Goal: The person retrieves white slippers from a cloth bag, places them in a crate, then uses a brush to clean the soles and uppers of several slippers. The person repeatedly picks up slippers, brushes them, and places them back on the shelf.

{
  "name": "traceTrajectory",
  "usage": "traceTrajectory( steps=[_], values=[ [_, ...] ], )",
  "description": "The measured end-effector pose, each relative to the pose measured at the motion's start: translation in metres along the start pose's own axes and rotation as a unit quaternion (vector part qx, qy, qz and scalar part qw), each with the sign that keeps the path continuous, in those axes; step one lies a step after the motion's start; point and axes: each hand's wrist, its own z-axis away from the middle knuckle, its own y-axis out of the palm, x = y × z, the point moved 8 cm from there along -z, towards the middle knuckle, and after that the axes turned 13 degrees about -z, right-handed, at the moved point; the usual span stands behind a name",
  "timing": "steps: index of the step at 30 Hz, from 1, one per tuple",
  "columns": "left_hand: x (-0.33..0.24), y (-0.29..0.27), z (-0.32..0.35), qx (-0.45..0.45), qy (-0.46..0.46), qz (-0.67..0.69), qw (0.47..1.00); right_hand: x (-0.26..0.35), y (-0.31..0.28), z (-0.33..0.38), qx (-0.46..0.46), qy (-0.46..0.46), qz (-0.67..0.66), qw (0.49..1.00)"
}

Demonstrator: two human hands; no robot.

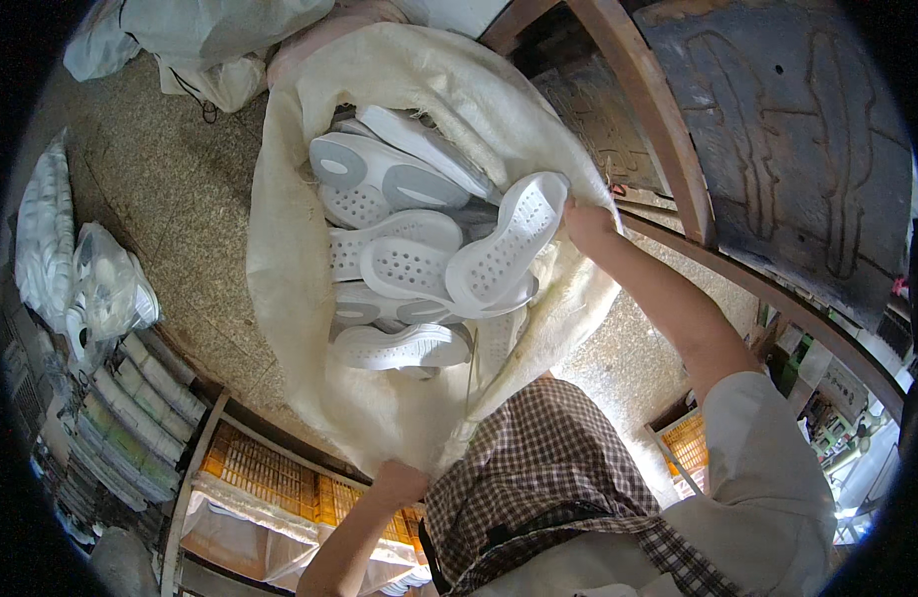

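Observation:
A large cream woven sack (285,249) stands with its mouth spread wide in front of me. Inside lies a jumbled pile of white shoe soles (407,265), several with rows of holes and some with grey patches. My left hand (404,482) is closed round the sack's near rim, fingers partly hidden. On the right side my right hand (590,227) grips the rim, its fingertips mostly hidden. One white perforated sole (507,249) leans tilted at the top of the pile, close beside my right hand.
At the far left lie clear plastic bags (108,284) with white items. Stacked curved pieces (145,418) sit below them. An orange slatted rack (265,468) stands at the lower left. Brown metal frame bars (668,149) and a dark panel (787,139) bound the right. More pale bags (210,30) lie beyond.

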Motion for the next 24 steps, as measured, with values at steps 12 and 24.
traceTrajectory(
  steps=[12,24],
  values=[
    [0.079,-0.28,-0.103,-0.454,-0.226,0.314,0.803,-0.039,-0.049,0.13,-0.217,-0.06,-0.407,0.885],
    [0.084,-0.235,-0.043,-0.351,-0.342,0.248,0.836,-0.107,-0.122,0.185,-0.42,-0.103,-0.749,0.502]
  ],
)
